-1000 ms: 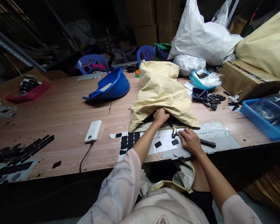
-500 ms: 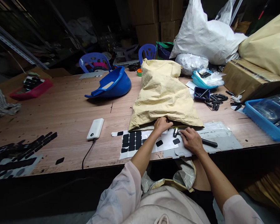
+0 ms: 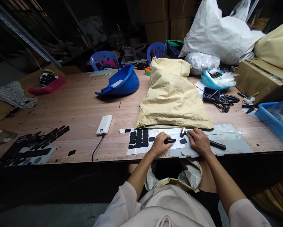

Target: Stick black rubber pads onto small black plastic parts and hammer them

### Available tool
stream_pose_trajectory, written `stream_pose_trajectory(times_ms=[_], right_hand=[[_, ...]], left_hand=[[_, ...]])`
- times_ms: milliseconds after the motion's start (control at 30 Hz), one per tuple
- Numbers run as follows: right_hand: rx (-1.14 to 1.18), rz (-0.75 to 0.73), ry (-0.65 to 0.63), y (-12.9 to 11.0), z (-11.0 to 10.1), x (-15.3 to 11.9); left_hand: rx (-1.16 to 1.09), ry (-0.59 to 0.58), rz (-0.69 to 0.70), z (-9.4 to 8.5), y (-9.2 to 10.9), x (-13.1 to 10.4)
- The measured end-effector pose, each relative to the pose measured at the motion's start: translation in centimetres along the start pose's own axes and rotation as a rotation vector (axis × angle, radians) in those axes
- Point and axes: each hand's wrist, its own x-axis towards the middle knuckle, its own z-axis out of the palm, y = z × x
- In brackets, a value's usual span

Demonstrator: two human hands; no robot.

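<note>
My left hand (image 3: 160, 143) is closed on a small black tube-like piece (image 3: 170, 141), which points to the right just over the white sheet. My right hand (image 3: 199, 142) is wrapped round the shaft of a small hammer (image 3: 217, 144); its metal head sticks out to the left and its black grip to the right. Rows of black rounded-square stickers (image 3: 138, 138) lie on the white backing sheet (image 3: 132, 151) left of my left hand. A loose black sticker (image 3: 183, 141) sits between both hands. Beyond them lies a cream woven sack (image 3: 173, 94).
A grey board (image 3: 233, 142) lies under my right hand. Black tube pieces (image 3: 226, 102) are heaped at the right, near a blue basket (image 3: 273, 121) and a cardboard box (image 3: 261, 78). A white power bank (image 3: 104, 125) with a cable and a blue basin (image 3: 122, 82) stand left.
My left hand has come back from under the sack's near edge and now holds the black tube-like piece. The right hand still grips the hammer. The whole view has shifted slightly.
</note>
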Motion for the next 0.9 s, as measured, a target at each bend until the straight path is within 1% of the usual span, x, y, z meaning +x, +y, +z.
stream_pose_trajectory(times_ms=[167, 400, 567, 633, 700, 767, 833, 900], right_hand=[[0.004, 0.004, 0.004, 0.1, 0.1, 0.0], [-0.012, -0.013, 0.018, 0.1, 0.2, -0.2], [0.023, -0.038, -0.007, 0.6, -0.3, 0.1], [0.050, -0.023, 0.003, 0.5, -0.7, 0.3], [0.117, 0.044, 0.057, 0.0, -1.4, 0.5], [0.217, 0.100, 0.123, -0.9, -2.0, 0.7], [0.321, 0.115, 0.158, -2.3, -2.5, 0.7], [0.403, 0.105, 0.153, -3.9, -2.6, 0.5]], left_hand=[[-0.071, 0.053, 0.030, 0.3, -0.8, -0.2], [-0.115, 0.094, 0.015, 0.9, -1.2, -0.1], [-0.119, 0.086, 0.009, 0.7, -1.4, 0.1], [-0.127, 0.079, 0.004, 0.6, -1.4, 0.2], [-0.137, 0.077, -0.002, 0.6, -1.5, 0.3], [-0.145, 0.081, -0.004, 0.7, -1.5, 0.3], [-0.150, 0.090, 0.002, 0.8, -1.5, 0.3], [-0.162, 0.100, 0.012, 0.8, -1.5, 0.3]])
